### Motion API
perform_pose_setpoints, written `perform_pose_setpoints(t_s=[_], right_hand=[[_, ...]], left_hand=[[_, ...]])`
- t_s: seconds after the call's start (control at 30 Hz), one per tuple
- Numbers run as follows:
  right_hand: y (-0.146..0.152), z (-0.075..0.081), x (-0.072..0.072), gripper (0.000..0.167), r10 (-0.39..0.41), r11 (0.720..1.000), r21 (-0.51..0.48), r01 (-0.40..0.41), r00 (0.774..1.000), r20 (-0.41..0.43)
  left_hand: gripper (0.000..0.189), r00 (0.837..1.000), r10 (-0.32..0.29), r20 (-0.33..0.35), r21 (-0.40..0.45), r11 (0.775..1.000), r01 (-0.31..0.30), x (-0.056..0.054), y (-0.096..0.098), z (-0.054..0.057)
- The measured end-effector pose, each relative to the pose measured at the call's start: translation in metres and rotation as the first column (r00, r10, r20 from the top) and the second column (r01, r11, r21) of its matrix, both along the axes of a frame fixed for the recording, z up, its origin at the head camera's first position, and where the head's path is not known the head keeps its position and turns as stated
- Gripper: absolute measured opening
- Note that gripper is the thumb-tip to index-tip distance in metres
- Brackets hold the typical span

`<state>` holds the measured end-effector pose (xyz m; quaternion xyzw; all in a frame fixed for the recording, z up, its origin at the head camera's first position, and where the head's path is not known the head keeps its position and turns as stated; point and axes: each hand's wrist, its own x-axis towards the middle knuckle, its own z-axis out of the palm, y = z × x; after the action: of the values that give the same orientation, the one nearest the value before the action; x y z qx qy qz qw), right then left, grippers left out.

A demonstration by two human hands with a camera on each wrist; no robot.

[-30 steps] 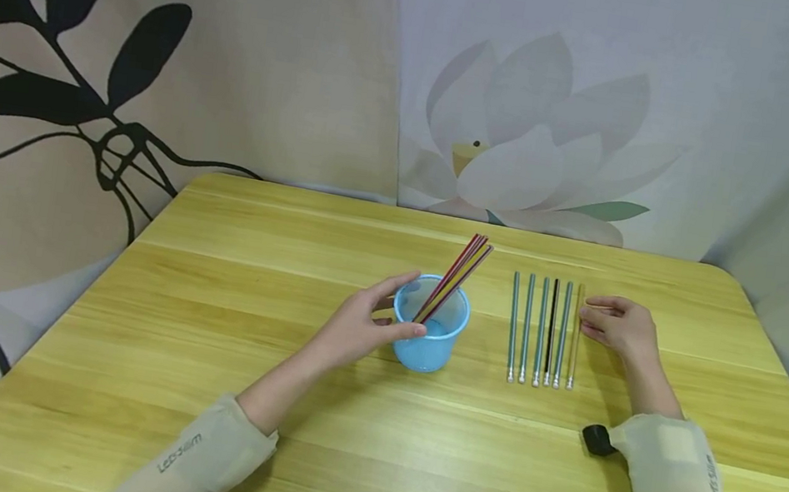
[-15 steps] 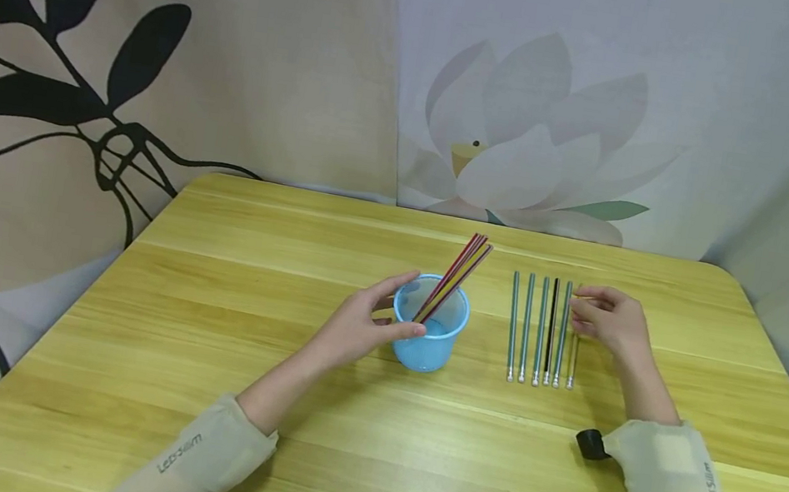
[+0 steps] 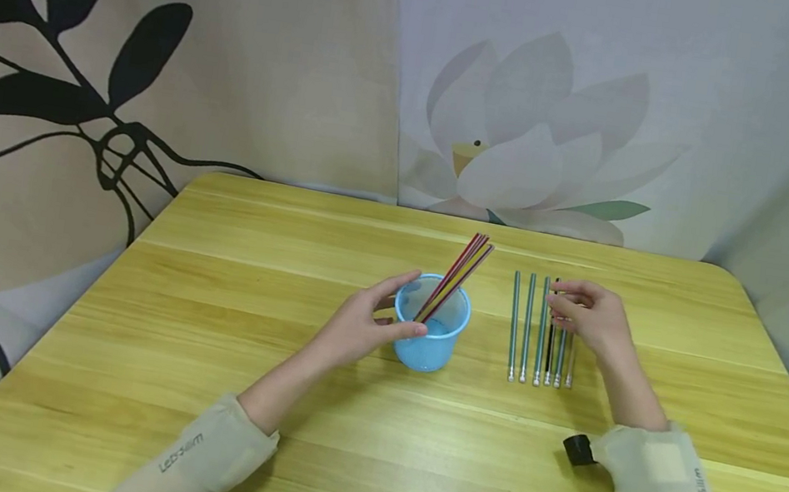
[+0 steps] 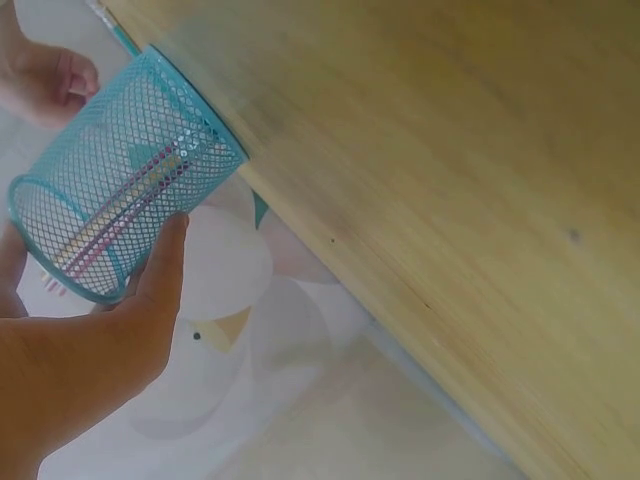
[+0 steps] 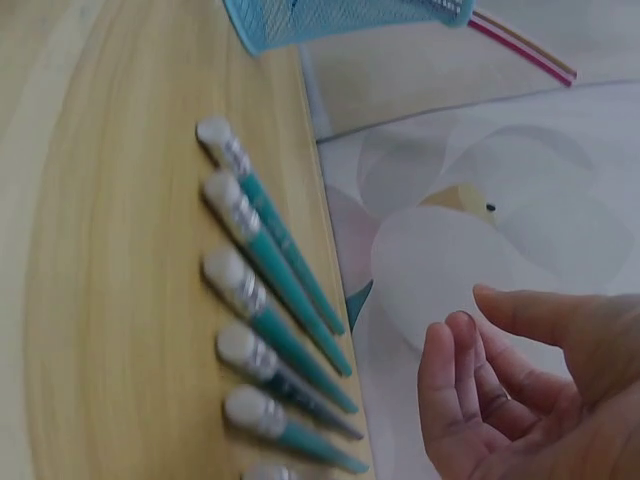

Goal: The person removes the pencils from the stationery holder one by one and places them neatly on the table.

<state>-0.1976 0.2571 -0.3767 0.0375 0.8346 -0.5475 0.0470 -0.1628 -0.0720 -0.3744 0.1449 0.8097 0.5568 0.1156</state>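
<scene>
My left hand (image 3: 361, 321) holds a blue mesh pencil cup (image 3: 424, 355) by its sides, thumb and fingers round the rim. Several red, yellow and purple pencils (image 3: 454, 280) lean to the right inside it. To the cup's right a row of pencils lies side by side, eraser ends towards me: several green pencils (image 3: 528, 324), a black pencil (image 3: 550, 354) and a tan pencil (image 3: 571, 367). Over the far part of the row's right side hovers my right hand (image 3: 596, 316), covering some pencil tops. In the right wrist view its fingers (image 5: 440, 370) are loosely bent with nothing between them.
Everything stands on a light wooden table (image 3: 212, 254). Behind it hangs a pale cloth backdrop (image 3: 300, 56) with a lotus print and dark leaves. A black wrist camera (image 3: 579, 450) sticks out from the right sleeve.
My right hand has moved left along the row, from beside the tan pencil to over the black and green ones. The left hand and the pencil cup have stayed put.
</scene>
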Motion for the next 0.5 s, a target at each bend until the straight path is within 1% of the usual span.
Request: perform_pose_setpoints(t_s=[0.27, 0.5], right_hand=[[-0.018, 0.01, 0.005, 0.043, 0.038, 0.998, 0.053, -0.037, 0.999, -0.032], [-0.035, 0.02, 0.008, 0.04, 0.075, 0.996, 0.046, -0.071, 0.994, -0.081]], left_hand=[[0.074, 1.0, 0.002, 0.003, -0.005, 1.0, -0.002, 0.001, 0.001, 0.002], [0.075, 1.0, 0.008, 0.009, 0.011, 1.0, -0.008, 0.002, 0.002, 0.003]])
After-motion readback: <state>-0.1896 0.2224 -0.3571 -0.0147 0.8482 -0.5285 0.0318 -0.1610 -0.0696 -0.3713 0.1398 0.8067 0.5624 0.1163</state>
